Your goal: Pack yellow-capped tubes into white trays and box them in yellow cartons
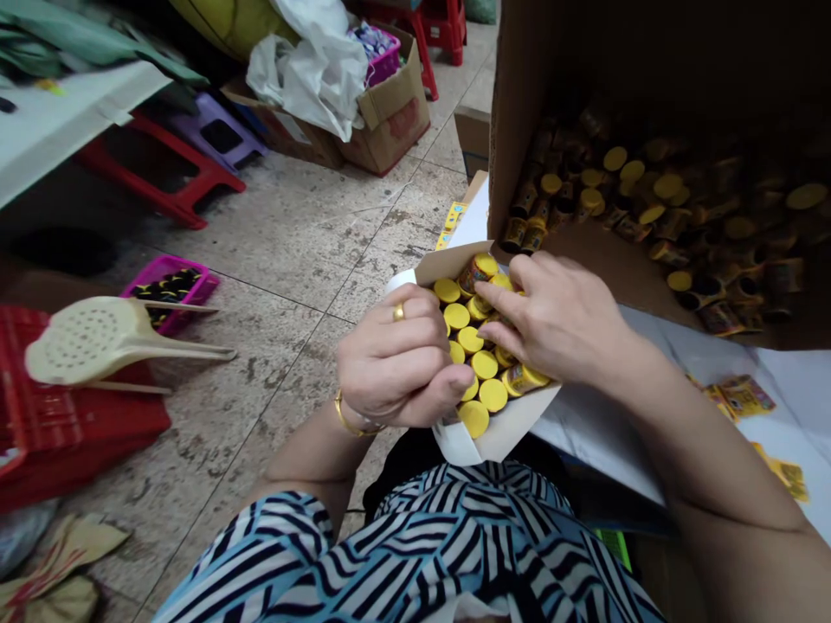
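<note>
A white-and-brown cardboard box [503, 439], its flaps raised, holds several small round tubs [484, 364] with yellow lids. Most stand lid up in rows; a tub [519, 379] near the right side leans over. My left hand [402, 359], wearing a ring and a bracelet, is closed at the box's left side, thumb over the tubs. Over the far right part of the box is my right hand [562, 316]. Its index finger and thumb are stretched apart and touch tubs, while its other fingers are partly hidden.
A large carton [588, 251] with many loose tubs stands at right on a white table [610, 424], near yellow packets [746, 396]. On the floor at left are a red crate [84, 433], a cream stool [84, 342] and a magenta basket [201, 290].
</note>
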A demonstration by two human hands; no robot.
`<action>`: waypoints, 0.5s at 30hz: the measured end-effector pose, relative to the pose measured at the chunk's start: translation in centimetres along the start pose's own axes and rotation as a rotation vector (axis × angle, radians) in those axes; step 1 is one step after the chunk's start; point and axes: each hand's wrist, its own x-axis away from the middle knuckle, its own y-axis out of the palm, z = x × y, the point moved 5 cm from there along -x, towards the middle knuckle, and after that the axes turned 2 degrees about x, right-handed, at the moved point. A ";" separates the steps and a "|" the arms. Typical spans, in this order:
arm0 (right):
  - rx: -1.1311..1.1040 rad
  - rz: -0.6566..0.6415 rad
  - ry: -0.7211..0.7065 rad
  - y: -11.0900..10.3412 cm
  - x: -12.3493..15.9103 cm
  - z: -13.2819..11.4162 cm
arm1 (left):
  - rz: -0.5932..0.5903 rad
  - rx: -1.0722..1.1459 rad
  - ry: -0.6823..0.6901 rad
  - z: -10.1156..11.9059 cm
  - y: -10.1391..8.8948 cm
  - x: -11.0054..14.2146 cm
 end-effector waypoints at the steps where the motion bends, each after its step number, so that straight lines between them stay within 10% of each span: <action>1: -0.055 0.003 0.001 -0.2 0.1 0.2 | -0.002 -0.003 -0.005 -0.1 0.0 0.1; 9: -0.651 -0.073 -0.053 -5.6 3.0 1.0 | -0.004 -0.030 -0.002 -0.2 -0.2 0.3; 15: -0.693 -0.132 -0.247 -4.0 2.5 -1.9 | -0.001 -0.032 0.016 -0.2 -0.5 0.5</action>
